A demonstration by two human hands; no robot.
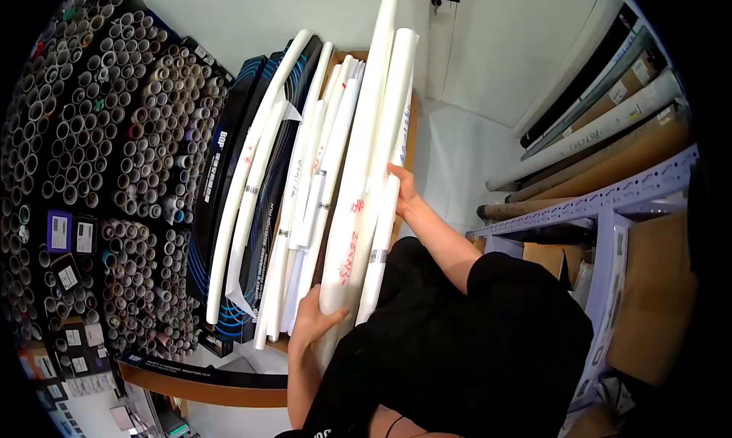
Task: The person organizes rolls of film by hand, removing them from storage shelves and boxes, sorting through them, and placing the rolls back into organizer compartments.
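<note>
A long white film roll (353,240) with red handwriting stands tilted in front of me. My left hand (314,320) is closed round its lower part, with the thumb across the front. Right beside it leans a second white roll (398,80) with blue writing on its edge. My right hand (404,188) grips the right side of this pair higher up; its fingertips are partly hidden, so I cannot tell whether it touches both rolls. A thinner white roll (374,274) with a printed band lies against them, below my right hand.
More white rolls (309,171) and black boxes (229,163) lean to the left. Stacked tubes (76,133) fill the far left. On the right stands a purple metal rack (595,202) with long rolls (602,129). A white door (503,49) is behind.
</note>
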